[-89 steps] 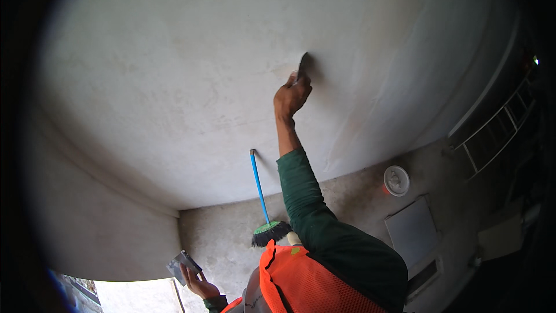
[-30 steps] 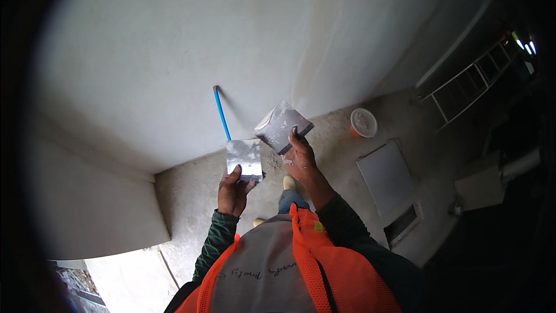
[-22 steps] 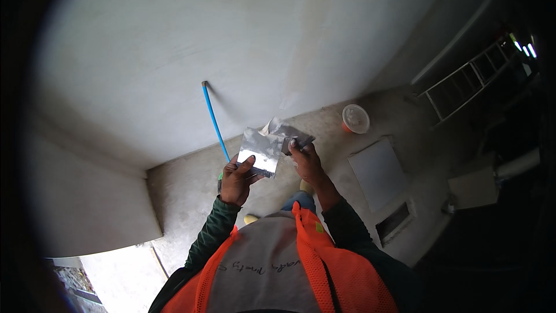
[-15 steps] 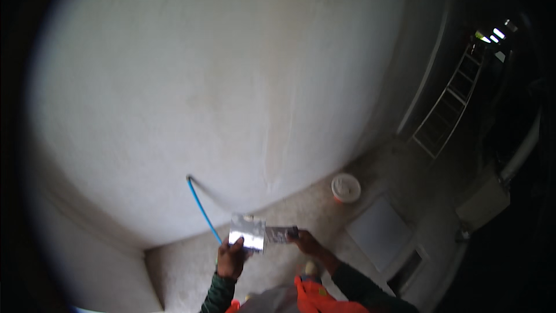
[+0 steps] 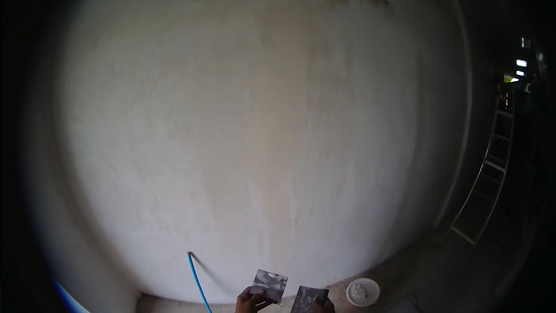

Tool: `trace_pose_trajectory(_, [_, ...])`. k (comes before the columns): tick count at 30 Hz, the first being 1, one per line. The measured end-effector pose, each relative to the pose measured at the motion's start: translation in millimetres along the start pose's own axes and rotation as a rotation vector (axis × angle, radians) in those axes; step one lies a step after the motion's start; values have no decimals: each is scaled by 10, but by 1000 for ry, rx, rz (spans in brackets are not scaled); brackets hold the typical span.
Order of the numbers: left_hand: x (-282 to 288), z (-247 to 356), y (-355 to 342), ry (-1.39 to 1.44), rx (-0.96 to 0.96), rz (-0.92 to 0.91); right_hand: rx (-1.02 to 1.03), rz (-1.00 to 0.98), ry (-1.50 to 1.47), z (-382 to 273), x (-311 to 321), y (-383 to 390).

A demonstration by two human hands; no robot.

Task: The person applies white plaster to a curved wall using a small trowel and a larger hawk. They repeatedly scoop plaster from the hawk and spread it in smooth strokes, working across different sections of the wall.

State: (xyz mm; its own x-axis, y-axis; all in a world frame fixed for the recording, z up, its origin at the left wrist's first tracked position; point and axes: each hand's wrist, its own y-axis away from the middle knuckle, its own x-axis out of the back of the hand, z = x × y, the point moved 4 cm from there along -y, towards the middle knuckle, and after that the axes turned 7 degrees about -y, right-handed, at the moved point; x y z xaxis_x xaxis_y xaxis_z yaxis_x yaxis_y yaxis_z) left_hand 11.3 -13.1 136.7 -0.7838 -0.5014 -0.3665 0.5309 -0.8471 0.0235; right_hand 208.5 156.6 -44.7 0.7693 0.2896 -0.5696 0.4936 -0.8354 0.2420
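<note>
Low at the bottom centre, my left hand (image 5: 252, 301) grips a square metal scraper blade (image 5: 270, 281) with pale paste on it. To its right, my right hand (image 5: 322, 305) holds a second, darker flat metal blade (image 5: 305, 298), marked with pale smears and a little apart from the first. Both hands are partly cut off by the lower edge. Ahead rises a white plastered wall (image 5: 220, 127) with a pinkish vertical band down its middle and dark, crack-like lines near the top.
A blue pole (image 5: 197, 278) leans on the wall at lower left. A round white tub (image 5: 362, 292) with pale material stands on the concrete floor at lower right. A metal ladder (image 5: 494, 166) is along the right side, near small bright openings in the dark.
The view has tilted up to the wall. My right hand came down from the wall to meet the left; the two blades, together moments ago, are now slightly apart.
</note>
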Motion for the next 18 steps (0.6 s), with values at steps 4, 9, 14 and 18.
trace_pose_trajectory(4, [-387,-97,7,-48,-122,68,45,-158,-294,-586,-133,72])
trace_pose_trajectory(9, [-486,-154,-95,-175,-237,16,-60,-212,-429,-600,-487,427])
trace_pose_trajectory(14, [-733,-151,-89,-233,-136,109,-130,-21,-617,-614,-277,650])
trace_pose_trajectory(18, [-767,-639,-217,-126,101,215,-309,333,-548,-564,603,618])
